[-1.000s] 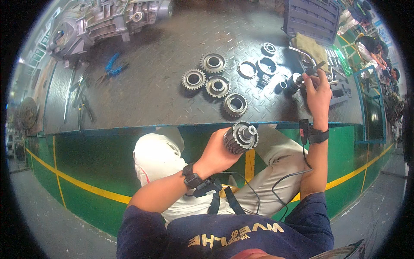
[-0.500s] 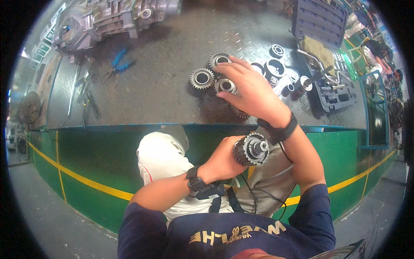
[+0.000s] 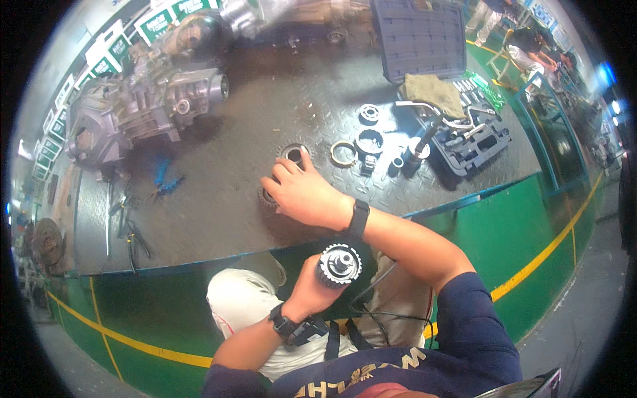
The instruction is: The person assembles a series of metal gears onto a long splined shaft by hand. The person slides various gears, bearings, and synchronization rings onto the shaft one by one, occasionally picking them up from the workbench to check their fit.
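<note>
A geared shaft (image 3: 340, 265) with a toothed rim is gripped in my left hand (image 3: 309, 290), below the table's front edge and above my legs. Its stepped metal end points up. My right hand (image 3: 313, 198) is over the table with the fingers spread across a group of steel gears. One gear (image 3: 290, 152) shows beyond the fingertips, and another gear (image 3: 267, 198) peeks out at their left. The palm hides whatever lies beneath it. Whether the fingers press on a gear is unclear.
A gearbox housing (image 3: 156, 109) stands at the left. Blue-handled pliers (image 3: 162, 180) and other hand tools lie nearer. Right of the gears are a brass-coloured ring (image 3: 344, 154), a toothed sleeve (image 3: 369, 141) and a bearing (image 3: 369, 113). A tool case (image 3: 488, 149) sits open at the right.
My view has turned, so the table and tools appear shifted. My right hand remains over the gears, its fingers now covering more of them. The left hand still holds the geared shaft.
</note>
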`<state>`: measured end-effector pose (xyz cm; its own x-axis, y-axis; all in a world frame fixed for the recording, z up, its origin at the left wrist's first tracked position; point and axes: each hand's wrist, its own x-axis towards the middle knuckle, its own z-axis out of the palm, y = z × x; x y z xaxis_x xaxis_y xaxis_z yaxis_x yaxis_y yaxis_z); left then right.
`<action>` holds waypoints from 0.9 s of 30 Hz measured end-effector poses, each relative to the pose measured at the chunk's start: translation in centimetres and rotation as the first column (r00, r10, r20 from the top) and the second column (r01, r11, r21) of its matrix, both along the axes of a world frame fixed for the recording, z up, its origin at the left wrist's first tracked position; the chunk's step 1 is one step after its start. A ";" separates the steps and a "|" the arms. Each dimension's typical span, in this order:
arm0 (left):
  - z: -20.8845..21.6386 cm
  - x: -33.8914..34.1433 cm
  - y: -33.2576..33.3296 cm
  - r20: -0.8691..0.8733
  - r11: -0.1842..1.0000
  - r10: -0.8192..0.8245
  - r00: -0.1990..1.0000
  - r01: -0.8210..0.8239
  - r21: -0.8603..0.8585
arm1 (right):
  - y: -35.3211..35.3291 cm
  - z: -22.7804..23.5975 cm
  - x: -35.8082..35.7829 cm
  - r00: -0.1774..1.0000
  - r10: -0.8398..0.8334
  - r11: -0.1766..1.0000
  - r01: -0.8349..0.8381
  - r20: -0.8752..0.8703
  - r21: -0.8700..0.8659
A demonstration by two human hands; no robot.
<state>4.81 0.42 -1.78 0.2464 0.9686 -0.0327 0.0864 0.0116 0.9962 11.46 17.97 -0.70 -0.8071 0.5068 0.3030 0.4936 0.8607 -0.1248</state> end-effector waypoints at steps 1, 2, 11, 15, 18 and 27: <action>-0.5 0.0 -0.1 0.033 1.000 -0.020 0.999 0.020 -0.011 | -0.3 0.2 0.1 1.000 -0.019 1.000 0.020 0.013 -0.007; -1.3 0.0 -0.2 0.029 0.998 -0.040 0.999 0.039 0.042 | -0.5 0.3 0.1 0.999 -0.038 0.999 0.038 0.025 -0.014; -1.2 -0.2 -0.2 0.125 0.998 -0.047 0.991 0.053 -0.047 | -1.8 0.9 0.2 0.998 0.055 0.998 -0.054 0.030 -0.030; -0.2 -0.1 -0.1 0.157 0.996 -0.013 0.988 0.027 -0.083 | -1.5 1.1 0.2 0.999 0.037 0.994 -0.033 0.038 -0.102; 0.3 0.0 -0.2 0.187 0.995 -0.009 0.982 0.028 -0.100 | -0.6 1.1 0.1 1.000 -0.028 0.990 0.027 -0.006 -0.139; 0.5 -0.1 0.0 0.172 0.997 0.048 0.984 -0.036 -0.075 | -0.4 1.2 -0.1 0.973 -0.140 0.976 0.104 -0.183 -0.189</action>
<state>4.73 0.42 -1.29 0.2136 0.9749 -0.0629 -0.0894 0.0836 0.9925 11.41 17.61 0.50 -0.6705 0.6575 0.3438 0.5448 0.7508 -0.3734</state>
